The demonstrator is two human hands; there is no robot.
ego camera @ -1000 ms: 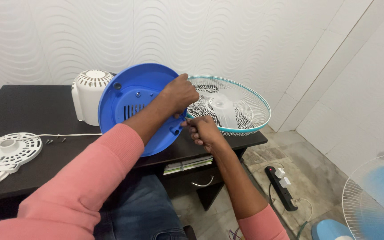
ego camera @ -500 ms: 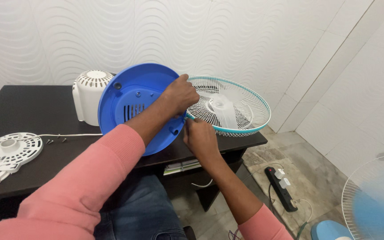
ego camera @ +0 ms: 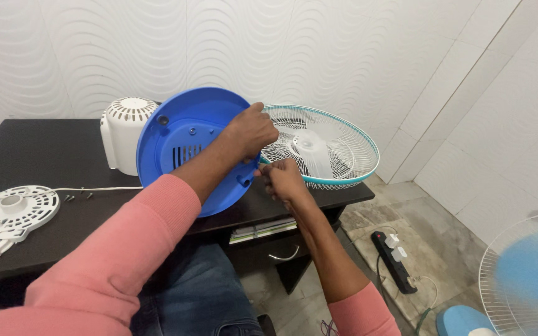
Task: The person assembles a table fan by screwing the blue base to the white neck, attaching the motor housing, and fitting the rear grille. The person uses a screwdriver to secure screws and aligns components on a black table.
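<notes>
Mid-frame on the bench, left hand clamped on blue fan base, tilted on edge. Right hand pinched shut at its lower rim, contents hidden. Likely fastener work; next needs a steady base.

Dark desk bears white housing, grille, screws.

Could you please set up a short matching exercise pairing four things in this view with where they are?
Things:
1. blue disc
2. fan guard
3. power strip
4. screws

Places:
A. on the floor
B. on the desk beside the white cord
C. held on edge by the left hand
D. lying at the desk's right end

Pairs: 1-C, 2-D, 3-A, 4-B
</notes>
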